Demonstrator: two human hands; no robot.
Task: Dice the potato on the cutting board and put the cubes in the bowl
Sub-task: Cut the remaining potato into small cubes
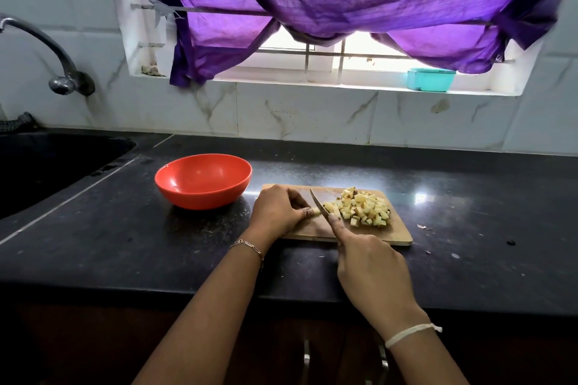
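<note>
Dicing stage, near its end. The left hand [278, 209] is curling its fingers round the last small piece of potato [316, 212] and pinning it to the cutting board [397, 233]. The right hand [372, 272] is gripping the handle of the knife [319, 201], with the forefinger lying along the blade and the blade resting against that piece. A heap of cubes [364, 208] is lying on the board just right of the blade. The red bowl [203, 180] is standing beside the board's left end, holding nothing visible. Judged next: finishing these few cuts, with the fingertips kept back from the edge, then carrying the cubes across to the bowl.
</note>
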